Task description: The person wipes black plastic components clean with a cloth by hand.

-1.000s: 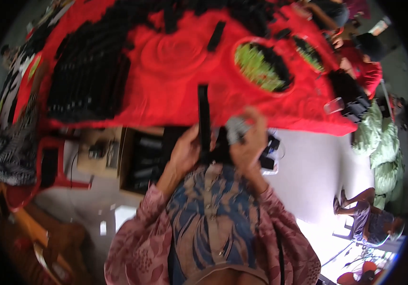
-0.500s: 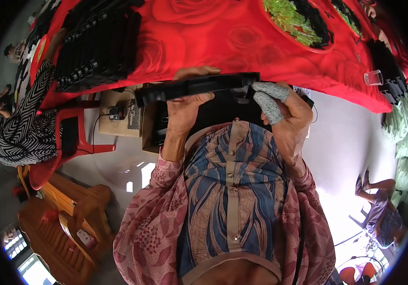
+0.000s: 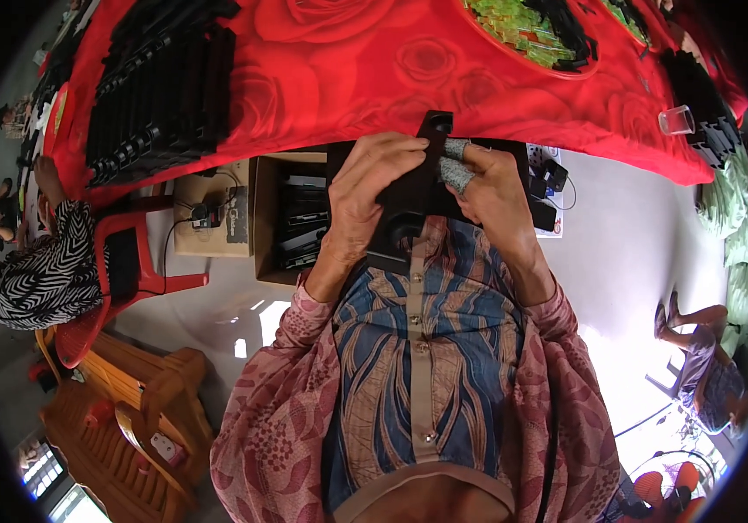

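Observation:
A long, flat black plastic piece (image 3: 410,187) is held in front of my chest, tilted with its far end over the table edge. My left hand (image 3: 356,192) is closed round it from the left, fingers laid across its upper part. My right hand (image 3: 497,187) pinches its right edge near the far end. Grey knitted covers (image 3: 456,174) sit on the thumb and a finger of that hand. What lies between those fingertips, other than the edge, is hidden. Below the hands there is more dark material, whose kind I cannot make out.
A red rose-patterned table (image 3: 321,78) carries stacked black plastic pieces (image 3: 165,96) at left and a tray of green-yellow parts (image 3: 522,30). A clear cup (image 3: 676,120) lies near the right edge. Below stands a cardboard box (image 3: 266,218) of black parts. A person (image 3: 51,261) sits at left.
The black piece has turned from lying crosswise to pointing away from me. My left hand now lies over it, and my right hand has moved in against its edge.

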`<action>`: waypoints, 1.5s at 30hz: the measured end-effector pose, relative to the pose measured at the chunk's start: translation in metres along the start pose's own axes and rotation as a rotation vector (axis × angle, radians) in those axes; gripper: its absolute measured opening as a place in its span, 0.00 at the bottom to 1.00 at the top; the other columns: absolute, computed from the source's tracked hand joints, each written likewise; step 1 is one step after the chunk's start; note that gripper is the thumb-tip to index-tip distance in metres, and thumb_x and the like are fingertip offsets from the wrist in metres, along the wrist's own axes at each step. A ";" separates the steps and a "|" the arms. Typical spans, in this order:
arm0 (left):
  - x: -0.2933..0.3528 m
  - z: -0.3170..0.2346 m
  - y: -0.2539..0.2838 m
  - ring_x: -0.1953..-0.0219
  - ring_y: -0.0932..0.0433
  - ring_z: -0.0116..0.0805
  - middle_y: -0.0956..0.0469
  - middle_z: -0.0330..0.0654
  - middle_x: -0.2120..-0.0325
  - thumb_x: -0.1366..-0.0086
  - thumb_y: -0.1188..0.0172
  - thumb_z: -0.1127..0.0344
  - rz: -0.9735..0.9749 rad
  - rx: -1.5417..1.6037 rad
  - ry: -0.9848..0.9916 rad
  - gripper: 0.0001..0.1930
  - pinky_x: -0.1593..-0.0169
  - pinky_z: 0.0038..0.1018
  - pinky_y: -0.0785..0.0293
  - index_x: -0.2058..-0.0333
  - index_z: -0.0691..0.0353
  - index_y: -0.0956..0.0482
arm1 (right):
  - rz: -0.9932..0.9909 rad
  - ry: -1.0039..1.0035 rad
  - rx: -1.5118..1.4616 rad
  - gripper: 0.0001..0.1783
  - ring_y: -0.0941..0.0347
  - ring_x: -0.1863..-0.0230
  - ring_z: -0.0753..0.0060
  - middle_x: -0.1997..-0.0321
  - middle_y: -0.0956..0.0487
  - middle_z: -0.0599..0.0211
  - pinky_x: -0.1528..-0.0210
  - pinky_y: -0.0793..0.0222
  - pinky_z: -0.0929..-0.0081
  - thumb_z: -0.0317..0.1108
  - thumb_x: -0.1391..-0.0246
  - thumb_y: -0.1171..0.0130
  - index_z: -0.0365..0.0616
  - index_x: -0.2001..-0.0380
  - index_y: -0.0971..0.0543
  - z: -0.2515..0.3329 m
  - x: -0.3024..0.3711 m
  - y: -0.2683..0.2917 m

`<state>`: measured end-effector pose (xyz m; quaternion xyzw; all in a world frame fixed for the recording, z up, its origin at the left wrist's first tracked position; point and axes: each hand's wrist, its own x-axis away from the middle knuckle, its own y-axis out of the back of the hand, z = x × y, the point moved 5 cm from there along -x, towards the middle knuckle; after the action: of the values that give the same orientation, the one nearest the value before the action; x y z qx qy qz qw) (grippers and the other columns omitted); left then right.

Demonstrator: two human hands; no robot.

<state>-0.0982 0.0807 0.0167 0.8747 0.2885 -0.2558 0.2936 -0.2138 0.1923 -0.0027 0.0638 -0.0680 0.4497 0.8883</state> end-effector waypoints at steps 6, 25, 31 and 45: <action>0.005 0.009 -0.007 0.54 0.24 0.48 0.22 0.46 0.58 0.56 0.37 0.83 -0.001 -0.091 -0.008 0.18 0.54 0.34 0.26 0.62 0.67 0.23 | 0.032 -0.129 -0.180 0.07 0.47 0.80 0.91 0.82 0.37 0.81 0.81 0.55 0.83 0.16 0.57 0.55 0.34 0.80 0.27 -0.010 -0.002 -0.010; 0.020 0.013 -0.018 0.48 0.28 0.48 0.25 0.48 0.52 0.44 0.47 0.76 0.127 -0.067 0.029 0.16 0.44 0.36 0.33 0.54 0.65 0.26 | 0.059 -0.150 -0.396 0.08 0.45 0.83 0.90 0.81 0.35 0.81 0.81 0.53 0.87 0.23 0.52 0.54 0.37 0.72 0.24 -0.042 -0.010 0.000; 0.021 0.025 -0.028 0.50 0.27 0.51 0.26 0.54 0.53 0.43 0.42 0.63 0.073 -0.069 -0.030 0.20 0.45 0.39 0.33 0.54 0.69 0.27 | -0.081 -0.116 -0.385 0.10 0.47 0.84 0.89 0.84 0.36 0.79 0.84 0.56 0.85 0.19 0.57 0.55 0.36 0.74 0.23 -0.047 -0.013 -0.001; 0.024 0.052 -0.019 0.54 0.24 0.42 0.25 0.50 0.55 0.41 0.42 0.72 -0.166 0.834 0.475 0.20 0.50 0.41 0.25 0.50 0.70 0.30 | -0.284 0.125 -0.230 0.09 0.35 0.75 0.89 0.70 0.24 0.75 0.74 0.39 0.87 0.26 0.46 0.38 0.39 0.60 0.21 0.011 0.011 0.017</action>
<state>-0.1083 0.0676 -0.0409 0.9260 0.2894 -0.1654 -0.1773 -0.2217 0.2097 0.0110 -0.0572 -0.0540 0.3123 0.9467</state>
